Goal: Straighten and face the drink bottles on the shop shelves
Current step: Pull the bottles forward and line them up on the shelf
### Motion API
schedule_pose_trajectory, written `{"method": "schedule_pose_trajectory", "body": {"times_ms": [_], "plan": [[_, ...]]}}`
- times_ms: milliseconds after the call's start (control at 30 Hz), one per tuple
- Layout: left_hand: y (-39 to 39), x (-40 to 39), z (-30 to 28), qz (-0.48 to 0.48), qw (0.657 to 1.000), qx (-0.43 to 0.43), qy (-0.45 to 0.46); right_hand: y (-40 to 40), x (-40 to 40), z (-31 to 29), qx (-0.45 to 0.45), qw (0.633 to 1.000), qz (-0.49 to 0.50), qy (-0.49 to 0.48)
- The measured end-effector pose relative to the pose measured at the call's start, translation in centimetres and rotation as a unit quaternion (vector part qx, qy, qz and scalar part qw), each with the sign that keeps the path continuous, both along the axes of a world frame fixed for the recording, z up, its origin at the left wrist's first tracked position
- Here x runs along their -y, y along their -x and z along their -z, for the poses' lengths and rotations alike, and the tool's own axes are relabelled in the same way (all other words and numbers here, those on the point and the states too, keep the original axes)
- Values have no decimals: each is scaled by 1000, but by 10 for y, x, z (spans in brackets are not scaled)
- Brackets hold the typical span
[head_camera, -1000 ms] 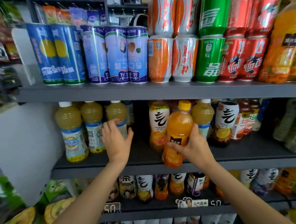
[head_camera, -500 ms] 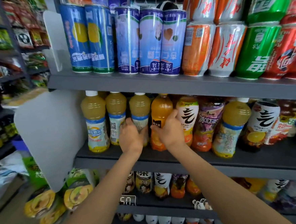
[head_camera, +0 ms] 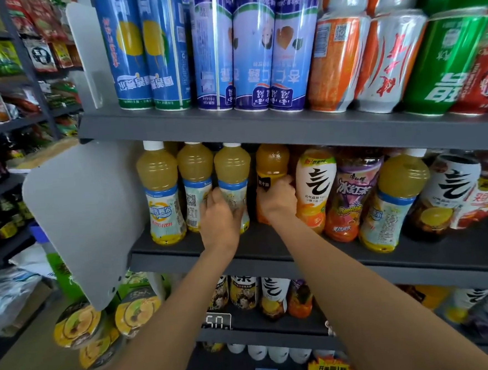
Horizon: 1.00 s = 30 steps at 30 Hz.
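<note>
Two hands on the middle shelf (head_camera: 270, 240) now, close together — left hand (head_camera: 220, 219) wrapped round the lower half of the third pale bottle (head_camera: 232, 182), right hand (head_camera: 277, 201) clamped on the orange bottle (head_camera: 271, 165) just right of it. Big change from a second ago: then, orange bottle tilted out near the shelf's front edge, far right of the pale row, yellow cap showing. Now upright, set back in line, touching or nearly touching the third pale bottle, cap hidden under the upper shelf (head_camera: 290, 126). Left hand also shifted, from a loose reach to a firm grip steadying the neighbour.

Meaning for the task — gap beside the pale row closed, orange bottle relocated and standing straight. Facing not finished, by the look of it: only the black edge of its label (head_camera: 264, 182) showing, turned partly away. Second pale bottle (head_camera: 196, 185) showing a QR code, so probably facing wrong too. Further right, white-label bottle (head_camera: 315, 185), purple tea (head_camera: 353, 194) and another pale bottle (head_camera: 394, 200) leaning or staggered, well apart from a tidy row — plenty left.
</note>
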<state>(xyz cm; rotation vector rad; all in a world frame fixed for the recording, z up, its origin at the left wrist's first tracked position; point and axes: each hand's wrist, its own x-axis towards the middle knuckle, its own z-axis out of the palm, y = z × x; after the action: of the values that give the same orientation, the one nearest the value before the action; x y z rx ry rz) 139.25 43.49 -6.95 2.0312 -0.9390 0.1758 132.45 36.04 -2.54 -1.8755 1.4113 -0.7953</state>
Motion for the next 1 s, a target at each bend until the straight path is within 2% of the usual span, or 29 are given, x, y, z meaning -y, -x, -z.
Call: {"method": "schedule_pose_trajectory", "body": {"times_ms": [100, 233, 367, 433, 633, 733, 900, 1000], "plan": [[6, -10, 10, 15, 999, -7, 34, 7, -6, 5, 27, 999, -24, -27], [25, -29, 32, 23, 992, 34, 117, 36, -21, 20, 16, 994, -107, 22], [55, -31, 41, 76, 990, 46, 111, 83, -30, 30, 40, 974, -222, 34], [71, -28, 43, 112, 987, 55, 105, 113, -27, 33, 23, 970, -237, 48], [124, -10, 57, 184, 977, 74, 80, 202, 2, 52, 22, 991, -128, 34], [148, -1, 63, 208, 973, 80, 63, 238, 10, 65, -17, 994, -98, 36], [176, 24, 53, 200, 975, 58, 76, 270, 35, 56, 54, 991, 10, 121], [193, 37, 48, 185, 978, 63, 70, 261, 55, 31, 35, 992, -34, 121]]}}
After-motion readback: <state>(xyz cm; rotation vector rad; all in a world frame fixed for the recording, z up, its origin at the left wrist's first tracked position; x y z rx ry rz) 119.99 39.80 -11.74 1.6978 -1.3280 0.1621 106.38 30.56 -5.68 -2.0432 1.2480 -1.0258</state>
